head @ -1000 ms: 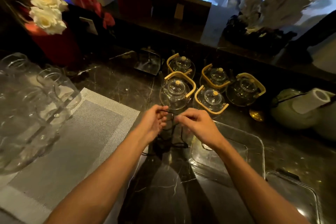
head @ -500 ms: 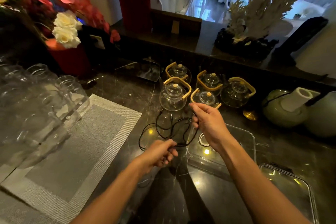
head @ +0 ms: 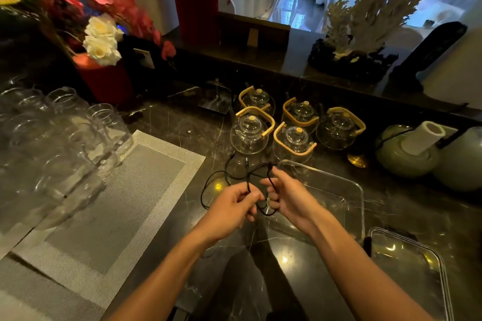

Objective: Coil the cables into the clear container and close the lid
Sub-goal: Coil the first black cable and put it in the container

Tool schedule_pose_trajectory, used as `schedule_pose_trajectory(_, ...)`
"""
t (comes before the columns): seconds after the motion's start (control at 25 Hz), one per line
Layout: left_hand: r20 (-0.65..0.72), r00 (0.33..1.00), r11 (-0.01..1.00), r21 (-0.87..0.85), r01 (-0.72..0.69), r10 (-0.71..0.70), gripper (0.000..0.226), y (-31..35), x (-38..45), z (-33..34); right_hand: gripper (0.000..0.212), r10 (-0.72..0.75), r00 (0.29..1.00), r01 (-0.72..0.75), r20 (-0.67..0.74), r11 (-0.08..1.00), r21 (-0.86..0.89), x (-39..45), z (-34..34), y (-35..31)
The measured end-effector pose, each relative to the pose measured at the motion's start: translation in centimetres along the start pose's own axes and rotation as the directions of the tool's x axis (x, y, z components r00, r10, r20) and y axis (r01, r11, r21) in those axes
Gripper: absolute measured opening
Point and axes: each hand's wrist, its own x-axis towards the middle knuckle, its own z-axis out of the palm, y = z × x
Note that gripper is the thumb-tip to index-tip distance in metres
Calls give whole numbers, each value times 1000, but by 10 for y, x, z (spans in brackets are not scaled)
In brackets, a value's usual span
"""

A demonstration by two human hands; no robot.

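A thin black cable (head: 226, 174) loops over the dark marble counter in front of me. My left hand (head: 232, 203) pinches one strand of it. My right hand (head: 288, 197) grips another strand just to the right, so a short loop hangs between both hands. The clear container (head: 347, 190) stands open to the right of my hands, its near left corner under my right hand. Its clear lid (head: 409, 266) lies flat on the counter at the lower right.
Several glass teapots (head: 250, 133) with wooden handles stand just behind the cable. Rows of glass jars (head: 60, 143) sit on a grey woven mat (head: 112, 198) at the left. A green vase (head: 407, 154) and a red flower pot (head: 107, 81) line the back.
My left hand has come up and right toward my right hand, which has dropped lower. The wide cable loop has been gathered into a shorter loop between them.
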Motion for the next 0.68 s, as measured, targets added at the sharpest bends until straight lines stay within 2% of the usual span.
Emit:
schedule_pose_trajectory(0.08, 28, 999, 999, 11, -47, 47, 21, 1, -7, 1, 65, 75, 993, -79, 89, 996, 37, 0, 7, 4)
schedule_pose_trajectory(0.16, 83, 994, 998, 14, -66, 64, 21, -1, -14, -4, 67, 91, 984, -111, 152, 985, 130, 0, 14, 5)
schedule_pose_trajectory(0.24, 178, 982, 996, 52, -71, 61, 17, -7, -20, -9, 55, 75, 984, -115, 160, 959, 259, 2, 20, 0)
schedule_pose_trajectory(0.32, 292, 956, 992, 111, -62, 27, 14, -16, -25, -16, 35, 70, 986, -116, 152, 942, 316, 3, 24, -5)
schedule_pose_trajectory(0.36, 334, 943, 990, 136, -45, -3, 14, -20, -27, -19, 30, 70, 986, -116, 153, 941, 318, 2, 27, -7)
schedule_pose_trajectory(0.44, 356, 932, 994, 104, 40, -75, 31, -29, -24, -27, 34, 54, 985, -95, 164, 962, 255, -1, 31, -11)
schedule_pose_trajectory(0.52, 287, 943, 976, -80, 201, -171, 48, -33, -14, -35, 38, 40, 977, -68, 211, 990, 126, -9, 35, -15)
schedule_pose_trajectory(0.56, 262, 939, 930, -231, 287, -224, 53, -33, -8, -37, 39, 34, 968, -51, 249, 997, 62, -14, 36, -17)
schedule_pose_trajectory(0.6, 273, 926, 849, -391, 355, -262, 57, -33, -1, -36, 39, 29, 956, -30, 293, 1000, -1, -19, 37, -18)
schedule_pose_trajectory(0.68, 329, 903, 623, -654, 428, -275, 64, -26, 16, -30, 40, 33, 922, 19, 385, 992, -129, -33, 35, -20)
